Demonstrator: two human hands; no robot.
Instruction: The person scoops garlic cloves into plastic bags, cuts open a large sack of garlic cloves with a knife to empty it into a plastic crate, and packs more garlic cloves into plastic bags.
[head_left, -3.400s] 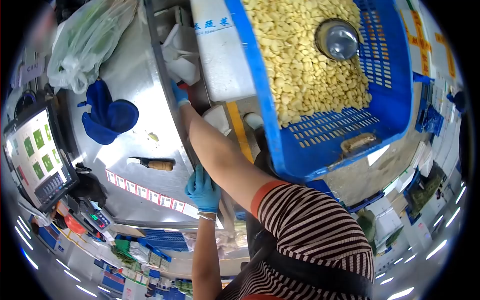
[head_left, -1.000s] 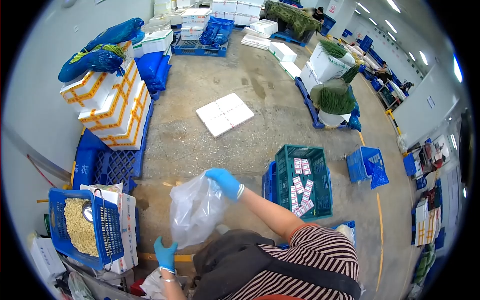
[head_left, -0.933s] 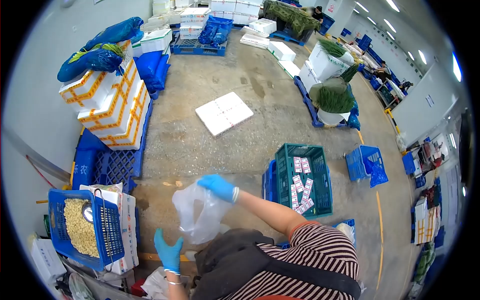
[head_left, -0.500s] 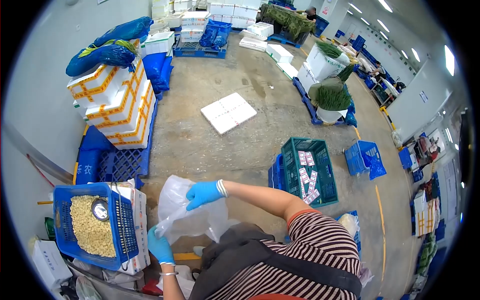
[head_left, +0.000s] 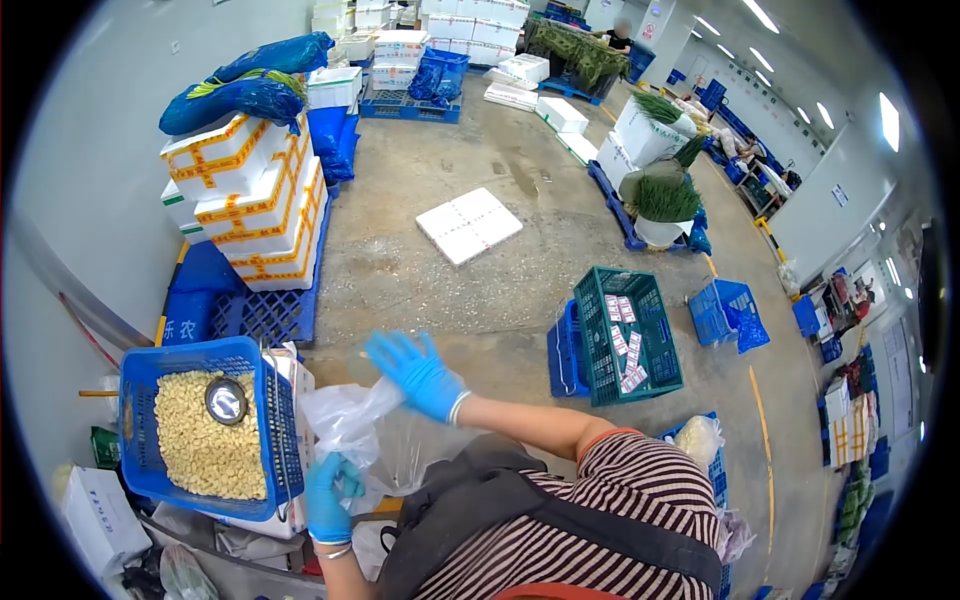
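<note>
My left hand [head_left: 330, 500], in a blue glove, is closed round the lower left part of a clear plastic bag [head_left: 370, 430]. Above it, my right hand [head_left: 415, 378], also gloved in blue, has its fingers spread at the bag's upper edge and grips nothing. To the left stands a blue crate [head_left: 135, 420] holding pale yellow pieces [head_left: 205, 450]. A round metal bowl [head_left: 226, 401] rests on top of these pieces.
A green crate [head_left: 590, 345] with printed labels stands right of centre, beside a blue crate [head_left: 563, 350]. A flat white box [head_left: 470, 226] lies on the floor ahead. Taped white boxes [head_left: 250, 215] are stacked at the left. A person [head_left: 618, 42] is far back.
The view has swung from the metal table to the open floor. Most recently, my right hand has let go of the bag and spread its fingers, and the bag has bunched up near my left hand.
</note>
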